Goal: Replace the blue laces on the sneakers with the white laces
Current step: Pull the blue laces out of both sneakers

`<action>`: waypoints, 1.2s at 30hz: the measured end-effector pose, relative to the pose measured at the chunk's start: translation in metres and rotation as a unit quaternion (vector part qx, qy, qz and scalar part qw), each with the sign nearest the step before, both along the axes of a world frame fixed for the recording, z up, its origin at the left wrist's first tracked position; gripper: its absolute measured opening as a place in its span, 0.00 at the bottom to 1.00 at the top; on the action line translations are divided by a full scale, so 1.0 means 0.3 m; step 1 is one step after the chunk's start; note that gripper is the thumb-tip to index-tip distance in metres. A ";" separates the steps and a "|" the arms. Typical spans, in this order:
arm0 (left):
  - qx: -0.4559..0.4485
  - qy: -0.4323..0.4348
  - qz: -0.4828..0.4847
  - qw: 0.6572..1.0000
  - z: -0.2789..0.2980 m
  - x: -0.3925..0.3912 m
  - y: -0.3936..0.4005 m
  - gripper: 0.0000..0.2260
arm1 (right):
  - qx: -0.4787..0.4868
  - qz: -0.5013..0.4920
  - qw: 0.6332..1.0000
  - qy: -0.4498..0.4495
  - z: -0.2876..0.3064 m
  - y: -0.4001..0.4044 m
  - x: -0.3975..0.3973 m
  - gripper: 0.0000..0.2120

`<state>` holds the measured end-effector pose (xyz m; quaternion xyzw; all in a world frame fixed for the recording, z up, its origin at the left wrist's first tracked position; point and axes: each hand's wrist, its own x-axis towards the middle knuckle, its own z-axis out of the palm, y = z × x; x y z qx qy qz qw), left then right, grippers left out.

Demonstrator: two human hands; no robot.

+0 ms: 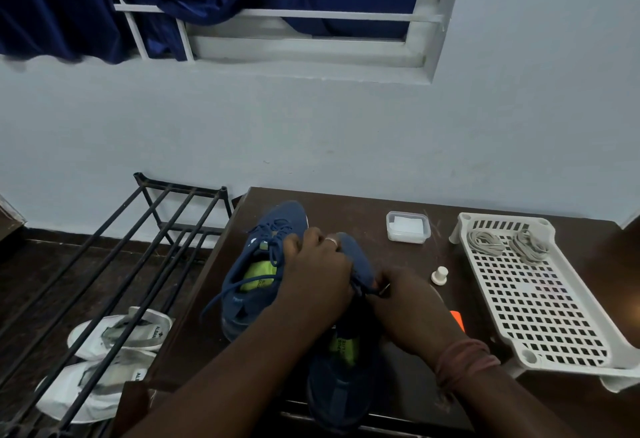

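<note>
Two blue sneakers with green insoles stand on the dark brown table (346, 209). The left sneaker (256, 264) still carries its blue lace. The right sneaker (346, 375) lies nearer me, its toe and lacing mostly hidden under my hands. My left hand (318, 271) grips the front of the right sneaker. My right hand (408, 302) pinches a blue lace (362, 290) at that shoe. Two coiled white laces (505, 241) lie in the white perforated tray (540, 302) at the right.
A small clear lidded box (408, 227) and a white knob (440, 275) sit between shoes and tray. An orange object (458, 319) peeks out by my right wrist. A black metal rack (138, 247) stands left of the table, white sneakers (114, 333) on the floor beneath.
</note>
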<state>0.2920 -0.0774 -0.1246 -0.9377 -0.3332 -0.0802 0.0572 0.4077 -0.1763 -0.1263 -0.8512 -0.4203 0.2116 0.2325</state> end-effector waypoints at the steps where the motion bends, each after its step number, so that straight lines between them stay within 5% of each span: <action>1: -0.007 0.007 0.009 1.000 -0.004 0.000 -0.006 0.12 | -0.002 0.000 1.000 0.001 0.003 -0.001 -0.002 0.03; 8: -0.107 -0.016 0.051 0.993 -0.021 0.025 -0.034 0.11 | 0.000 0.004 1.000 -0.020 0.014 -0.007 -0.018 0.03; 12: -0.198 -0.174 0.098 0.959 0.051 0.024 -0.012 0.07 | -0.001 0.003 1.000 -0.018 0.021 -0.012 -0.016 0.01; 14: -0.287 -0.303 0.086 0.905 0.116 0.009 0.020 0.06 | -0.004 0.004 1.000 -0.019 0.022 -0.012 -0.012 0.03; 16: -0.438 -0.407 0.073 0.798 0.164 -0.013 0.050 0.07 | -0.004 0.005 1.000 -0.017 0.021 -0.010 -0.010 0.05; 19: -0.597 -0.440 0.136 0.657 0.178 -0.028 0.100 0.07 | -0.013 0.007 1.000 -0.026 0.015 -0.006 -0.010 0.06; 20: -0.596 -0.421 0.168 0.663 0.167 -0.030 0.116 0.09 | -0.012 0.006 0.999 -0.030 0.015 -0.006 -0.011 0.05; 23: -0.392 -0.263 0.115 0.874 0.125 -0.026 0.128 0.10 | -0.010 0.012 1.000 -0.021 0.015 -0.005 -0.010 0.01; 26: -0.325 -0.151 0.074 0.930 0.102 -0.024 0.070 0.14 | -0.016 0.021 0.999 -0.029 0.017 -0.007 -0.009 0.01; 28: -0.187 -0.010 0.052 0.981 0.079 -0.021 0.046 0.14 | -0.019 0.020 0.999 -0.038 0.016 -0.006 -0.009 0.01; 32: -0.125 0.057 0.040 0.990 0.058 -0.022 0.047 0.11 | -0.010 0.024 0.999 -0.041 0.016 -0.007 -0.010 0.02; 36: -0.271 -0.141 0.059 0.950 0.125 -0.006 0.042 0.11 | -0.003 0.022 0.999 -0.044 0.015 -0.007 -0.012 0.03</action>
